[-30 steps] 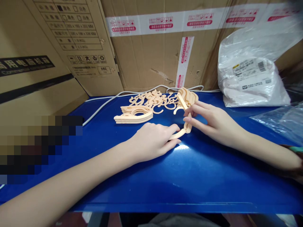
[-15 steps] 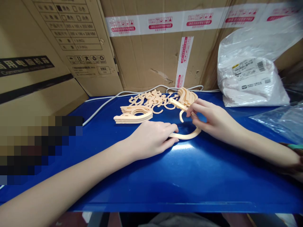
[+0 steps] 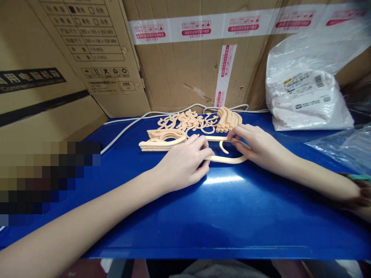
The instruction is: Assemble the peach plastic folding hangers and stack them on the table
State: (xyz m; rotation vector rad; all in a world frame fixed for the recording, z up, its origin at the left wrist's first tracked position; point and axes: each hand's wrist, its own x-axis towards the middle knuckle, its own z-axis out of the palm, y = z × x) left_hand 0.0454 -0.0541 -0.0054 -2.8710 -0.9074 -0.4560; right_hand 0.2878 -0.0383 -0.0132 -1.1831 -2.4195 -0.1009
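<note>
glossy blue table | taped cardboard behind | bright light reflection

Shows as a smooth cream plastic clothes hanger, straight bar farther off, bowed bar nearer, small hook between; lies roughly level, partly finger-covered.

A storeroom-like workspace — large cardboard boxes line a blue table.

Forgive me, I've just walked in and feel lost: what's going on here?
A person's left hand and right hand hold a cream hanger-like frame from either end, with a hook between its bars. Farther back on the blue table lie loose hooks and curved pieces, with a stack of similar frames to the left.
</note>
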